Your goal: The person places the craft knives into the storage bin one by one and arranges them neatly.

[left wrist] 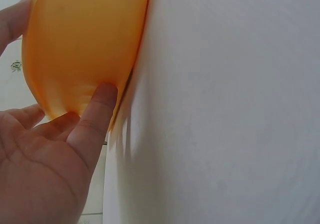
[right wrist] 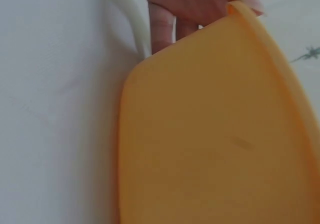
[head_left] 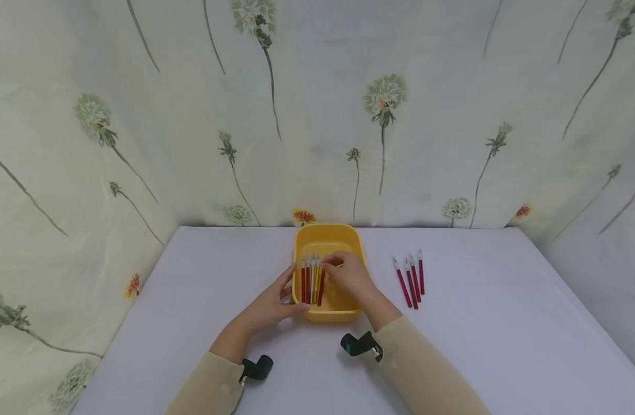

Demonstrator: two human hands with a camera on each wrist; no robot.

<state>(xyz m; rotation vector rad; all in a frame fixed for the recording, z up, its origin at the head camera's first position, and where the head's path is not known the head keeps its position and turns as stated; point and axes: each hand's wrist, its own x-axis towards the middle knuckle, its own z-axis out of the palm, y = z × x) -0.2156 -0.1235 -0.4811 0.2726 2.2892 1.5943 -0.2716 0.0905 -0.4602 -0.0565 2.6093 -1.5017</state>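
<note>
A yellow plastic tray [head_left: 332, 316] stands on the table. My left hand [head_left: 271, 307] grips it at the near left corner, its thumb on the rim. In the left wrist view, the fingers [left wrist: 97, 114] press against the tray's outer wall. Inside, several slim pens [head_left: 307, 282] with whitish tips lie side by side along the left; most are red, with yellow among them. Reaching over the tray, my right hand [head_left: 350, 275] pinches the tip end of a dark red pen [head_left: 321, 290], rightmost in that row. The right wrist view shows the tray wall [right wrist: 210, 119] and left-hand fingers.
To the right of the tray, several red pens [head_left: 411, 285] with pale tips lie loosely grouped on the white table [head_left: 504, 323]. Behind the table hangs a cloth [head_left: 317, 115] printed with dandelions. Each wrist carries a small black camera [head_left: 360, 344].
</note>
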